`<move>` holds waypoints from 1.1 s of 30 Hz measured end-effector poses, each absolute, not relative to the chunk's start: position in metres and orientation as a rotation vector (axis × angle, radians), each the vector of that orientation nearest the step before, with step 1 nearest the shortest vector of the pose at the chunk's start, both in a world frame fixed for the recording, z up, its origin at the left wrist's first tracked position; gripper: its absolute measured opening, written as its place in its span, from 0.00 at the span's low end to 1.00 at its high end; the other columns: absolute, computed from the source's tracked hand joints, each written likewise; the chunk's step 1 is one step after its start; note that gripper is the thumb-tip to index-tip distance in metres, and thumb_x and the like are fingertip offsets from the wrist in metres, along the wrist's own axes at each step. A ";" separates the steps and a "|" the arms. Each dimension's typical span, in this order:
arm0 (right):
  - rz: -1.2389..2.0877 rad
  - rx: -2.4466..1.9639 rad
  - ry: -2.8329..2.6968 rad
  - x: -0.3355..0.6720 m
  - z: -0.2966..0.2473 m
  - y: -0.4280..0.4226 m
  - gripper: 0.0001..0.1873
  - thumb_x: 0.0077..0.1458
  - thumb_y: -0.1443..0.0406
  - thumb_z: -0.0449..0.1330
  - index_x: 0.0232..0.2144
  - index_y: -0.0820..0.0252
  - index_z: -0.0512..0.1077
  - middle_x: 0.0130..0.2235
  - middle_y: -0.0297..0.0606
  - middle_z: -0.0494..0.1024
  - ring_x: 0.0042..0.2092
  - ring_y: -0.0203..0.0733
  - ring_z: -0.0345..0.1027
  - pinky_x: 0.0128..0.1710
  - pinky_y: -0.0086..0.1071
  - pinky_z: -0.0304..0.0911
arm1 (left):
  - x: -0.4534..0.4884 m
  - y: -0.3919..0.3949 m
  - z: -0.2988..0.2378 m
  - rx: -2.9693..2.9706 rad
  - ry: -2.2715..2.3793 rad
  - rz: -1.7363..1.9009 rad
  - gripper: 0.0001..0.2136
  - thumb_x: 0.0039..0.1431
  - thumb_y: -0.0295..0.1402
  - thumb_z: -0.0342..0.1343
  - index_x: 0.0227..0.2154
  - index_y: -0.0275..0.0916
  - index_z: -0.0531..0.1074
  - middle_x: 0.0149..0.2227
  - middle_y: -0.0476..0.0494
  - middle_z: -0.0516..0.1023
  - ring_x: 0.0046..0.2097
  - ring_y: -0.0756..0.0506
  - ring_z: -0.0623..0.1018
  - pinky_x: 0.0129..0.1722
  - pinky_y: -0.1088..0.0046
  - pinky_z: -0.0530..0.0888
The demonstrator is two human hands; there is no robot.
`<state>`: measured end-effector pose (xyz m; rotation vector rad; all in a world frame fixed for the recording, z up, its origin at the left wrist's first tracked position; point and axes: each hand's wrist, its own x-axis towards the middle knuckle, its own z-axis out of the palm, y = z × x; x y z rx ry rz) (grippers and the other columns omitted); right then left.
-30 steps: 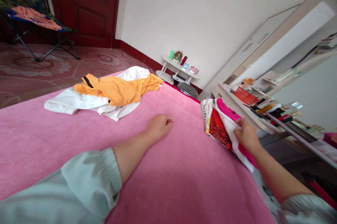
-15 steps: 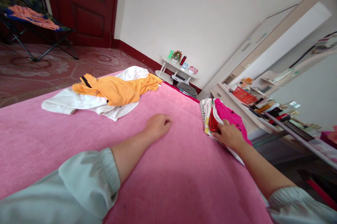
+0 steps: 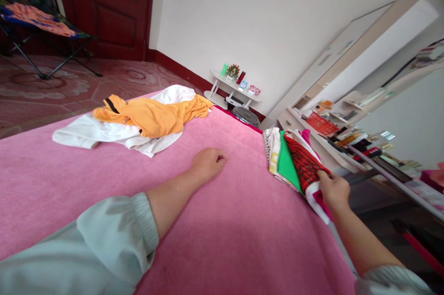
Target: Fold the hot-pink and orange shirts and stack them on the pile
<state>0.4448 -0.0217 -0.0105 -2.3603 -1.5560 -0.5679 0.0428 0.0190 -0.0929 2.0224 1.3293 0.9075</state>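
Note:
My right hand [image 3: 333, 189] pinches the edge of a folded red-and-black patterned garment [image 3: 305, 162] at the right side of the bed. Beside it in the row of folded clothes lie a green garment [image 3: 288, 163] and white ones [image 3: 274, 142]. A bit of magenta cloth [image 3: 318, 199] shows under the fingers. My left hand [image 3: 208, 164] rests on the pink bed cover [image 3: 239, 230], its fingers curled in, with nothing seen in them. Ahead and to its left, a rumpled orange garment [image 3: 156, 117] lies over white clothing [image 3: 86, 132].
A dressing table with a red basket [image 3: 322, 123] and several bottles stands beyond the bed's right edge. A small white shelf [image 3: 222, 80] with a plant is by the far wall. A folding chair [image 3: 41, 24] with cloth on it stands at the far left.
My right hand has moved right and toward me, drawing the red-and-black garment and the magenta and white cloth back. The green garment is now uncovered. My left hand has stayed put.

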 end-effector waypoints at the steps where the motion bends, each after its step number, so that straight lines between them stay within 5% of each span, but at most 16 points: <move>1: -0.598 -2.296 -1.570 0.437 -0.009 -0.022 0.26 0.55 0.61 0.45 0.50 0.71 0.68 0.39 0.51 0.76 0.39 0.52 0.70 0.36 0.38 0.64 | 0.043 0.019 -0.093 2.027 1.327 0.906 0.12 0.54 0.29 0.51 0.37 0.43 0.78 0.39 0.48 0.80 0.40 0.46 0.77 0.37 0.74 0.69; 4: -0.624 -2.128 -1.901 0.412 -0.005 -0.018 0.23 0.53 0.67 0.46 0.50 0.58 0.69 0.56 0.44 0.65 0.51 0.48 0.64 0.47 0.38 0.61 | 0.043 0.019 -0.094 2.033 1.321 0.911 0.12 0.54 0.29 0.51 0.37 0.43 0.78 0.39 0.48 0.80 0.39 0.46 0.77 0.36 0.74 0.69; 7: -0.596 -2.274 -2.131 0.392 -0.005 -0.011 0.18 0.56 0.60 0.48 0.41 0.53 0.76 0.60 0.40 0.59 0.52 0.51 0.63 0.48 0.41 0.60 | 0.043 0.019 -0.094 2.029 1.314 0.912 0.12 0.54 0.29 0.51 0.37 0.43 0.78 0.39 0.48 0.80 0.40 0.46 0.77 0.36 0.74 0.69; 10: -0.700 -2.390 -2.166 0.379 -0.008 -0.007 0.21 0.50 0.51 0.55 0.41 0.55 0.76 0.58 0.44 0.62 0.50 0.56 0.63 0.46 0.45 0.60 | 0.043 0.018 -0.094 2.032 1.309 0.908 0.12 0.54 0.29 0.51 0.37 0.43 0.78 0.39 0.48 0.80 0.39 0.46 0.77 0.36 0.74 0.69; 16: -0.729 -2.451 -2.086 0.376 0.002 -0.004 0.17 0.56 0.60 0.49 0.32 0.58 0.77 0.50 0.44 0.71 0.40 0.45 0.70 0.36 0.34 0.62 | 0.042 0.018 -0.091 2.015 1.339 0.893 0.12 0.54 0.29 0.52 0.37 0.43 0.78 0.39 0.48 0.80 0.39 0.46 0.77 0.37 0.74 0.70; 22: -0.640 -2.637 -2.121 0.335 -0.008 0.000 0.36 0.52 0.40 0.46 0.43 0.62 0.72 0.48 0.54 0.70 0.42 0.57 0.69 0.36 0.43 0.64 | 0.042 0.019 -0.092 2.022 1.320 0.907 0.11 0.54 0.29 0.52 0.37 0.43 0.78 0.39 0.48 0.80 0.39 0.46 0.77 0.37 0.74 0.69; 26: -0.828 -2.523 -2.248 0.317 -0.023 -0.002 0.30 0.55 0.48 0.51 0.47 0.66 0.69 0.48 0.59 0.68 0.43 0.61 0.69 0.37 0.47 0.63 | 0.043 0.019 -0.092 2.021 1.314 0.901 0.12 0.54 0.28 0.52 0.37 0.43 0.78 0.38 0.48 0.80 0.39 0.46 0.77 0.37 0.74 0.69; 33: -0.724 -2.467 -2.028 0.368 -0.004 0.003 0.19 0.58 0.58 0.46 0.31 0.63 0.73 0.32 0.48 0.76 0.34 0.49 0.71 0.30 0.35 0.59 | 0.043 0.018 -0.090 1.991 1.328 0.893 0.11 0.53 0.28 0.52 0.37 0.43 0.78 0.39 0.48 0.80 0.40 0.46 0.77 0.38 0.74 0.69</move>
